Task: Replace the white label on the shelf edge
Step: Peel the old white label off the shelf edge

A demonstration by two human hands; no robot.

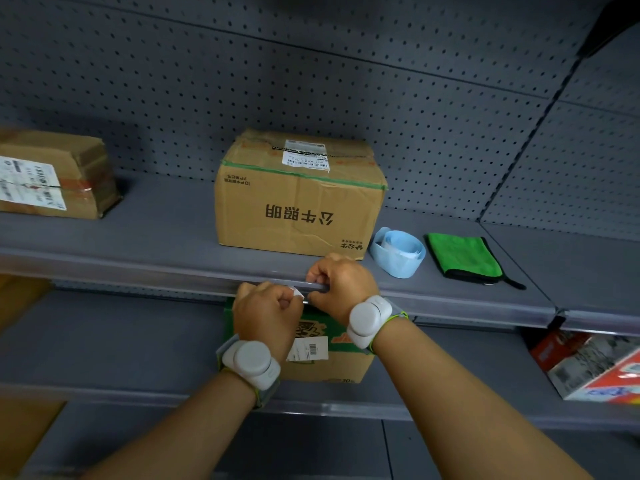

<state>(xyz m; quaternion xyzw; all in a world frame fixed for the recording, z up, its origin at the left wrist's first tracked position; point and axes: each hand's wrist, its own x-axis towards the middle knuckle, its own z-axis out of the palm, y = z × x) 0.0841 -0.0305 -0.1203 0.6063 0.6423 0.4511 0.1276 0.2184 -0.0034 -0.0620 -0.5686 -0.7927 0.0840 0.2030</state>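
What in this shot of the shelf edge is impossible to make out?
- White label, head view: mostly hidden by the left hand; its print cannot be seen.
- Shelf edge strip between the hands: covered by the right hand.
- Green carton below: its front is blocked by both wrists.
- Left cardboard box: cut off by the frame edge.

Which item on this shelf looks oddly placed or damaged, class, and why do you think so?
The big cardboard box behind the hands stands upside down: its printed characters are inverted. Its top is dented, with wrinkled tape. The blue label roll beside it has come loosely uncoiled. The green cloth lies neatly folded.
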